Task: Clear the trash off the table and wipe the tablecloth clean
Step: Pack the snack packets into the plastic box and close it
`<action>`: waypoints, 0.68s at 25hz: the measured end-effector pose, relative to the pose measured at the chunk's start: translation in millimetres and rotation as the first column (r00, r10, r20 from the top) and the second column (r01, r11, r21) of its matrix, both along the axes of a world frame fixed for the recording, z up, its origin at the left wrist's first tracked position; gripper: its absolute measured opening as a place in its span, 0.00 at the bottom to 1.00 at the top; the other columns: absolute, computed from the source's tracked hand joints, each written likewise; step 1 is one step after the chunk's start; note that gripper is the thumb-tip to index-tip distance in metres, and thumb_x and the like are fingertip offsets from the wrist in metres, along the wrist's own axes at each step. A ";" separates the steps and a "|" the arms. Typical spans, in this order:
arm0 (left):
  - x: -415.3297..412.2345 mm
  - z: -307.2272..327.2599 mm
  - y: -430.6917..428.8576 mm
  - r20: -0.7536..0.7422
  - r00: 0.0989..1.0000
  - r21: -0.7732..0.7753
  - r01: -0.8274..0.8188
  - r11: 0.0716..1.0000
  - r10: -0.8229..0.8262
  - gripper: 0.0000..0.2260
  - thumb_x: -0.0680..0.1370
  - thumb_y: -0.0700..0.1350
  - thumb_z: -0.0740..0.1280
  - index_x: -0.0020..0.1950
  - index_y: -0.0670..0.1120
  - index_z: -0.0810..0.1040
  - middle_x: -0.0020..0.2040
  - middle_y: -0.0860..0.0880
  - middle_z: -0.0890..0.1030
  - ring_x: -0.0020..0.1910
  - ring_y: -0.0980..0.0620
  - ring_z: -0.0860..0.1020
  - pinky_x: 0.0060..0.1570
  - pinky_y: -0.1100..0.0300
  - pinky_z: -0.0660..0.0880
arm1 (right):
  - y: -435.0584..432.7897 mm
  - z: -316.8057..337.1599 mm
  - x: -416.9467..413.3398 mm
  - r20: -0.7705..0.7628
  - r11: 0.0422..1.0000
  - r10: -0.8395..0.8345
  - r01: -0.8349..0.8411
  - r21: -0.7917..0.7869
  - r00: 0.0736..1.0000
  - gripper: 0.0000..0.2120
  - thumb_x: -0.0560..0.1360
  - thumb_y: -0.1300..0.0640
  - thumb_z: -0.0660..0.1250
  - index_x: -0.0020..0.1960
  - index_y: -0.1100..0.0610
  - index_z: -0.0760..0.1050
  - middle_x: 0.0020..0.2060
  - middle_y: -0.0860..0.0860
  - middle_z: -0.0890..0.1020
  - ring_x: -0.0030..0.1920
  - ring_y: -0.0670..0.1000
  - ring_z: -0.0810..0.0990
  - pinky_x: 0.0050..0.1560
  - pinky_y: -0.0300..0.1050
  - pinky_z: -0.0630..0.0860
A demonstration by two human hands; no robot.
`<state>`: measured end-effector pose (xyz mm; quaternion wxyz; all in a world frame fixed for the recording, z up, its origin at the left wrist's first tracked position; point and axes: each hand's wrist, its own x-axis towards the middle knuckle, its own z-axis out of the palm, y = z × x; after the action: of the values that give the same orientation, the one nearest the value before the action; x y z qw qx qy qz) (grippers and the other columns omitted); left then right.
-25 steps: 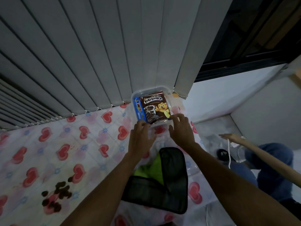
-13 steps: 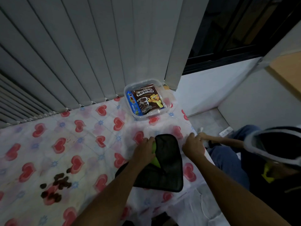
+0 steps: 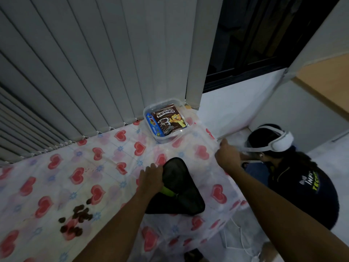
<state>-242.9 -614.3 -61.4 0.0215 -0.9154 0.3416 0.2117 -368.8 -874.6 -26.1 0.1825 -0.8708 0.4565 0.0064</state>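
Lower left of the frame, nearest me, a cluster of dark brown crumbs [image 3: 75,221] sits on the heart-print tablecloth [image 3: 56,186]; that looks like the mess still to clear. At centre, my left hand [image 3: 151,179] rests with fingers curled over the edge of the dark cloth [image 3: 181,193], which shows a green inner fold. I should gather it into a firm pad before sweeping toward the crumbs. Right of centre, my right hand [image 3: 226,156] pinches the tablecloth's edge; holding it taut should stop bunching. At the far edge, a clear tub [image 3: 149,112] holds a cereal packet [image 3: 168,121].
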 end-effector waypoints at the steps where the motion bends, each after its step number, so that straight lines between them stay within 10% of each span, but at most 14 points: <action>1: -0.7 7.8 -4.0 0.013 1.000 -0.018 -0.003 1.000 0.003 0.20 0.78 0.44 0.65 0.70 0.46 0.69 0.66 0.42 0.72 0.65 0.41 0.73 0.65 0.45 0.69 | -0.7 12.9 3.1 0.052 0.999 0.029 -0.027 -0.047 0.998 0.12 0.78 0.62 0.59 0.61 0.62 0.68 0.48 0.64 0.81 0.47 0.64 0.81 0.40 0.48 0.69; 10: -9.9 74.5 -52.0 -0.082 0.962 -0.260 0.231 0.938 -0.260 0.39 0.72 0.51 0.75 0.79 0.54 0.60 0.78 0.43 0.63 0.76 0.40 0.63 0.74 0.40 0.61 | 13.9 127.8 28.3 0.429 0.976 0.112 -0.017 -0.219 0.896 0.17 0.82 0.57 0.57 0.69 0.57 0.74 0.54 0.61 0.81 0.49 0.60 0.81 0.52 0.51 0.78; 14: 2.2 88.9 -55.9 -0.024 0.991 -0.644 0.085 0.760 -0.131 0.26 0.77 0.51 0.74 0.74 0.53 0.73 0.70 0.46 0.74 0.68 0.46 0.74 0.64 0.52 0.74 | 14.6 162.7 42.9 0.594 0.998 0.004 0.033 -0.050 0.804 0.19 0.78 0.54 0.58 0.64 0.58 0.78 0.48 0.59 0.84 0.41 0.57 0.84 0.41 0.52 0.85; 17: 24.9 105.4 -45.1 -0.282 0.957 -0.787 -0.185 0.589 -0.075 0.20 0.80 0.48 0.71 0.72 0.51 0.77 0.64 0.50 0.80 0.59 0.51 0.79 0.51 0.71 0.73 | 13.6 183.9 50.4 0.670 0.996 -0.071 0.019 0.084 0.739 0.19 0.82 0.45 0.58 0.58 0.57 0.79 0.47 0.55 0.83 0.39 0.54 0.84 0.29 0.37 0.80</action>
<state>-218.0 -659.5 44.0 -0.4510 -0.7952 0.3706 0.1640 -318.5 -861.0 157.7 0.3657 -0.7962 0.3804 -0.2960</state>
